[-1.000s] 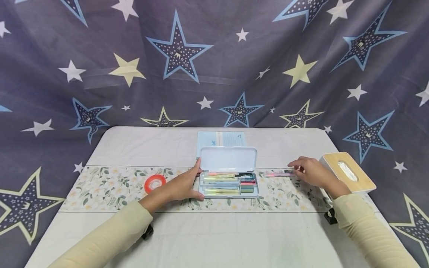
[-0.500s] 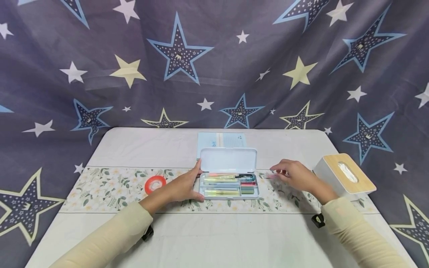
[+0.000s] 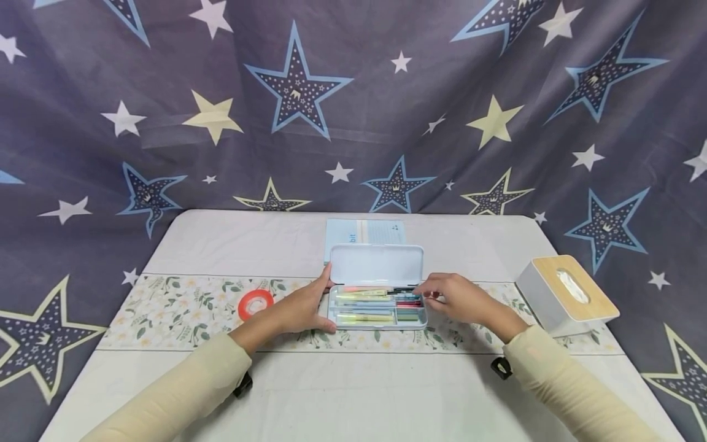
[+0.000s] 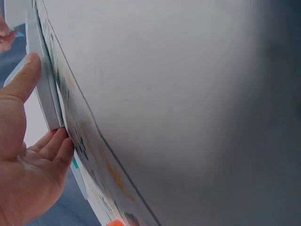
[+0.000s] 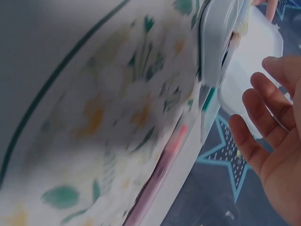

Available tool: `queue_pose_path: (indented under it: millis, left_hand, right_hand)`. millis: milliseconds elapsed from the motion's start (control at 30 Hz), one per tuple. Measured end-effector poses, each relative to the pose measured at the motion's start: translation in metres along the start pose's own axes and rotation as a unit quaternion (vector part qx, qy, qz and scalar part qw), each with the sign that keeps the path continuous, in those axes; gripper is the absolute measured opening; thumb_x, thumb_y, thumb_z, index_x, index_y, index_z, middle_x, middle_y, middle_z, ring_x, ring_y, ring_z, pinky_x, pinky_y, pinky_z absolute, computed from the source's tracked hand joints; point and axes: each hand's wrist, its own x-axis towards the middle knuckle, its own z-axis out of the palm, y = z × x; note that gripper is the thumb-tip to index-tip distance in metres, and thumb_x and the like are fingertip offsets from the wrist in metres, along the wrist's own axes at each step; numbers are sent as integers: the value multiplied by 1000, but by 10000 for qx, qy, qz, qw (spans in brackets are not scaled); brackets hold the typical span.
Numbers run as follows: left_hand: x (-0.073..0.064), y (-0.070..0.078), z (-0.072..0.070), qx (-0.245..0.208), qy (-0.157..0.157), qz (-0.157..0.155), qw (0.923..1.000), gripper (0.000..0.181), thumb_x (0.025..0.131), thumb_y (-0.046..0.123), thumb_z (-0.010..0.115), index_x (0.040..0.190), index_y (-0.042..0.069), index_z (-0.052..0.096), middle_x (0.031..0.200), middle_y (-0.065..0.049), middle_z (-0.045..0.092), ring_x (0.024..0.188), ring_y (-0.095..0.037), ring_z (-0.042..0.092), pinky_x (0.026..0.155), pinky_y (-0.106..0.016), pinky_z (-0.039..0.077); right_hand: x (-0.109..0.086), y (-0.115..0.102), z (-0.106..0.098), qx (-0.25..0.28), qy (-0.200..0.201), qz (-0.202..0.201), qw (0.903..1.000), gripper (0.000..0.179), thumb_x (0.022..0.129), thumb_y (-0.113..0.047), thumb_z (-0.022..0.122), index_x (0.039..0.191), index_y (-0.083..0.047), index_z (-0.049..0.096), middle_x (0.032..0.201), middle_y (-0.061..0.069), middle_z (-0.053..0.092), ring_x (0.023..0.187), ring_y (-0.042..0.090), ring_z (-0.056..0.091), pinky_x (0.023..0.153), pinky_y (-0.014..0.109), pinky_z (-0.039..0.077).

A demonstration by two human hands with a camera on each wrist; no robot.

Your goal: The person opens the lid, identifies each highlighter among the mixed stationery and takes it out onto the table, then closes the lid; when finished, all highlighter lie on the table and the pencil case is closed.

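A pale blue pencil case (image 3: 337, 321) stands with its lid (image 3: 377, 264) raised. Yellow highlighters (image 3: 366, 317), several pens and a small green block (image 3: 407, 315) lie inside. My left hand (image 3: 301, 306) holds the case's left end, thumb at the front and fingers toward the back; the left wrist view shows the thumb (image 4: 29, 75) against its side. My right hand (image 3: 458, 301) is at the case's right end, fingertips over the pens there. Its fingers are loosely bent in the right wrist view, where nothing shows between them. Near it lies a pink-purple pen (image 5: 162, 172), hidden in the head view.
A red tape roll (image 3: 255, 303) lies left of the case. Behind the case is a light blue notebook (image 3: 381, 232). At the right stands a white tissue box (image 3: 574, 294) with a wooden top. A floral runner (image 3: 177, 313) crosses the white table; a star-patterned curtain hangs behind.
My right hand has moved left from above the pink-purple pen to the right end of the pencil case. The left hand has stayed on the case's left end.
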Motion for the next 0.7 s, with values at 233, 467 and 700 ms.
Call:
queue_pose_path:
  millis: [233,467,700]
  left_hand:
    - [-1,0,0,16,-8,-4,10000,140,76,45,89,163,11,-16,159,-7,43,151,-25,37,121,-47,32]
    - [0,2,-1,63,-29,-41,10000,140,76,45,89,163,10,-15,159,-7,44,150,-25,37,122,-47,32]
    - [-1,0,0,67,-21,-63,10000,140,76,47,88,163,13,-16,159,-6,44,150,-24,38,121,-47,33]
  right_hand:
    - [14,-14,8,-1,-173,-374,9992,22,95,-11,70,116,-15,77,94,-4,71,80,5,61,73,28,52]
    - [22,-25,17,90,-187,-538,9983,22,95,-11,70,115,-15,77,99,-5,73,80,1,60,75,26,55]
    - [31,-36,25,10,-459,-592,9972,23,97,-14,69,119,-16,76,107,-3,74,85,5,64,78,28,55]
